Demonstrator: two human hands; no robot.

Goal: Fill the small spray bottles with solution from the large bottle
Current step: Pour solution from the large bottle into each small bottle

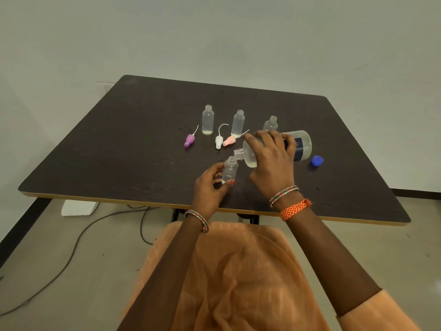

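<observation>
Bottle (229, 172) — inside left grip (210, 185)

I read this as a plain indoor workroom, not a kitchen or lab — bare pale walls (238, 32), a dark wood-grain table (143, 139) with a tan edge, a smooth floor (59, 271) with a loose cable (78, 237) trailing across it.

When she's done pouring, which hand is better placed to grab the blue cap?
Probably the right hand: the blue cap lies on its side, just beyond the large bottle it tilts. The left hand steadies the small bottle.
</observation>
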